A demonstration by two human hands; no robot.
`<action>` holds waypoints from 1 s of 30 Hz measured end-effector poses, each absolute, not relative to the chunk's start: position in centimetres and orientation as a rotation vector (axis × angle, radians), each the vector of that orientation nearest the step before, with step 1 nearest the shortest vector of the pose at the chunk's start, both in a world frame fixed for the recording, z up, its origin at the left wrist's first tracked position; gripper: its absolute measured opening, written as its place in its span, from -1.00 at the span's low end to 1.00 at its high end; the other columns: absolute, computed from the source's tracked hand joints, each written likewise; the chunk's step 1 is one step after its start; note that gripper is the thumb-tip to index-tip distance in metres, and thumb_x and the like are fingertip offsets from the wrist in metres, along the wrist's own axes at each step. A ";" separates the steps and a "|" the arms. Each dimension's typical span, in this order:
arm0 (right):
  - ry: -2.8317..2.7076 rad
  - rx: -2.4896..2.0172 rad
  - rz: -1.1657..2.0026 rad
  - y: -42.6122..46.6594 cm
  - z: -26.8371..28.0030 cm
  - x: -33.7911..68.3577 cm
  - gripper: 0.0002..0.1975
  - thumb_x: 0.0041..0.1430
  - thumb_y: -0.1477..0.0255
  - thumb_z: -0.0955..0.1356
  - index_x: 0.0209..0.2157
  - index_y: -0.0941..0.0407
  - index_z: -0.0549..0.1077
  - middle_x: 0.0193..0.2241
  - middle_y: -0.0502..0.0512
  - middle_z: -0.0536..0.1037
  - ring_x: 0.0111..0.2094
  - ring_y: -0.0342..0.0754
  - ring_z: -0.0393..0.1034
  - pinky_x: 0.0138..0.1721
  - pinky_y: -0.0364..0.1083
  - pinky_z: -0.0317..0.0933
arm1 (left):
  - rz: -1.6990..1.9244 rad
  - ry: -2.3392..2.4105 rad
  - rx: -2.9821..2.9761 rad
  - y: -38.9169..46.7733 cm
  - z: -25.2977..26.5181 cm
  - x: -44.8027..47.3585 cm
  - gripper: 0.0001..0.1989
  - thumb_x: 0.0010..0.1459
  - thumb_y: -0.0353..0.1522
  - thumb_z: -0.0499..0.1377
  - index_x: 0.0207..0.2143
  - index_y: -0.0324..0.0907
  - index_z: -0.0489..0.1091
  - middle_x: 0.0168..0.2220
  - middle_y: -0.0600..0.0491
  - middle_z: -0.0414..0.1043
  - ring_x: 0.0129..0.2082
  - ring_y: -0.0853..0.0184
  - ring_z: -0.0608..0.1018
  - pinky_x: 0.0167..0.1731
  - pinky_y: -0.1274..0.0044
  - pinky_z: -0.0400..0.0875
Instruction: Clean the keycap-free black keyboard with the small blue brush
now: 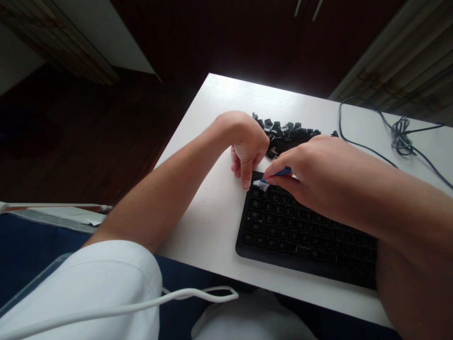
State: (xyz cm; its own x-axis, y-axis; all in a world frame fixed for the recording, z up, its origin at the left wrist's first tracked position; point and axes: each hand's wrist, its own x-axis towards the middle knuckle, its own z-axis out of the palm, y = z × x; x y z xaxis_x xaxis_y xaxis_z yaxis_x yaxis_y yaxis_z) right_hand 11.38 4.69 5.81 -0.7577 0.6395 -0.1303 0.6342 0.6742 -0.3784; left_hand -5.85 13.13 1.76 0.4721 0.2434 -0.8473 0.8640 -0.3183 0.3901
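A black keyboard with its keycaps off lies on the white table, bare switches showing in rows. My right hand is closed around a blue-handled brush, whose splayed white bristles touch the keyboard near its far left corner. Most of the handle is hidden in the fingers. At that same corner, my left hand has its fingers curled and its thumb pointing down against the keyboard's edge. Loose black keycaps are heaped just beyond both hands. My right forearm covers the keyboard's right part.
On the right of the white table lies a bundled black cable. A white cord loops in front of the near edge. Dark cabinet doors stand behind the table, and a curtain hangs at the right.
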 end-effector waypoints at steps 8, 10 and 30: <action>-2.905 -1.068 0.714 4.7 6.7 10.9 -0.80 0.18 0.42 0.37 -0.23 -0.01 0.66 -0.51 0.01 0.60 -0.53 -0.12 0.39 -0.45 -0.13 0.11 | -0.886 0.906 1.844 13.2 1.6 -5.9 -0.49 -0.46 -0.12 0.49 -0.40 -0.22 0.62 -0.45 0.03 0.58 -0.30 0.27 0.56 -0.14 0.44 0.39; -2.869 -1.103 0.770 4.7 7.0 10.7 -0.81 0.18 0.41 0.37 -0.24 0.00 0.66 -0.51 0.02 0.61 -0.47 -0.08 0.43 -0.44 -0.13 0.14 | -0.880 0.878 1.840 13.3 1.4 -5.9 -0.46 -0.45 -0.11 0.49 -0.37 -0.23 0.63 -0.42 -0.01 0.60 -0.32 0.26 0.56 -0.15 0.42 0.41; -2.821 -0.986 0.750 4.9 6.3 10.2 -0.78 0.22 0.44 0.36 -0.21 -0.01 0.66 -0.32 0.02 0.67 -0.33 -0.03 0.52 -0.29 -0.14 0.22 | -0.832 0.878 1.796 13.1 1.5 -6.1 -0.41 -0.51 -0.14 0.51 -0.32 -0.20 0.62 -0.46 0.00 0.57 -0.27 0.23 0.53 -0.14 0.41 0.39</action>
